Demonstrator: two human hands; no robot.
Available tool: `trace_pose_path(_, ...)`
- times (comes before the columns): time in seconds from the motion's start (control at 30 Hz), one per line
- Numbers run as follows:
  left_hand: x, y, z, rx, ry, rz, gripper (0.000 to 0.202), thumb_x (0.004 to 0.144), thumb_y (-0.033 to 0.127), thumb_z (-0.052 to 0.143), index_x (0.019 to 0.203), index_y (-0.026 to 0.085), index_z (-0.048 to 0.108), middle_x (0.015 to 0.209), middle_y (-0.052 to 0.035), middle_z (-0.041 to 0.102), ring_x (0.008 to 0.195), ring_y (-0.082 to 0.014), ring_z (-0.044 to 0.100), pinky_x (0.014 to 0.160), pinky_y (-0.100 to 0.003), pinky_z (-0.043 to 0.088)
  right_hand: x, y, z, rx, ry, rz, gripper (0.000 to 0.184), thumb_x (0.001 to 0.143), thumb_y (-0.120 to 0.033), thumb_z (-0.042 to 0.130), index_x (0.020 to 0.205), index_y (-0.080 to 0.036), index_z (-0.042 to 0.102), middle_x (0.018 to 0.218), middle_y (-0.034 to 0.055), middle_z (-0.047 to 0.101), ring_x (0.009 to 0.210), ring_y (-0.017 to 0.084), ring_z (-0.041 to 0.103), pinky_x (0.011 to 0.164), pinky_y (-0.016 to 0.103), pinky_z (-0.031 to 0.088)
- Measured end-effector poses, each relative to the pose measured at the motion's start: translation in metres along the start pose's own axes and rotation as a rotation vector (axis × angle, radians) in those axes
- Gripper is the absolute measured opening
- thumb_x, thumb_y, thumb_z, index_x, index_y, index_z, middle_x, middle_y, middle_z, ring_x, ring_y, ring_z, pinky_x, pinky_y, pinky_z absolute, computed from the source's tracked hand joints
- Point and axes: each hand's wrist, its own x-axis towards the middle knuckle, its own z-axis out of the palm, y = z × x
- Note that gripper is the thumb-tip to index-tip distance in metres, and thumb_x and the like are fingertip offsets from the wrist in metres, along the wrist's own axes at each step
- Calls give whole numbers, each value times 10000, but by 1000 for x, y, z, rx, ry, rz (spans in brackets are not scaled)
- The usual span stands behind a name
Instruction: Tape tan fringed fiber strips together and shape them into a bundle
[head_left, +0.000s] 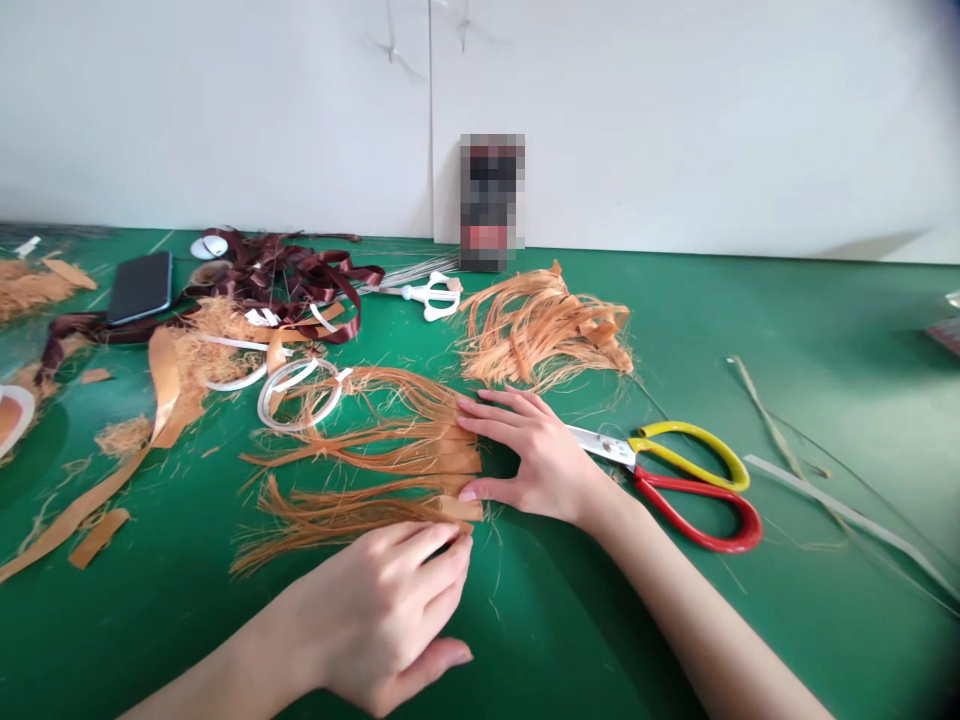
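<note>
Presently both hands rest on the frayed strips (360, 470), mid-table (750, 330).
Right hand (529, 455) lies flat, fingers slightly spread, on the strips' uncut ends; left hand (390, 610) is half-curled, fingertips pressing the lowest end, thumb apart. Red-and-yellow scissors (675, 480) lie just beside the right hand. Farther off: a frayed pile (540, 330), white scissors (433, 296), tape ring (300, 395), phone (140, 285).

Single head-worn cam, above the near edge of the green table (750, 330), facing forward and down toward the white wall (675, 120). Close in: left hand (390, 610) and right hand (536, 460) fill lower centre frame.
</note>
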Motion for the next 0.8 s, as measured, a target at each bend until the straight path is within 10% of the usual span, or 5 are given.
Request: trace_pose_path(0.8, 2, -2, 6, 107, 22, 15, 373, 956, 342, 426, 1041, 78, 676, 1088, -107, 708, 997, -255, 632, 783, -342, 537, 0, 0, 0, -16, -25, 16, 700, 715, -624, 668, 1271, -208, 584, 1403, 51, 528, 1323, 290, 438, 1115, 518, 295)
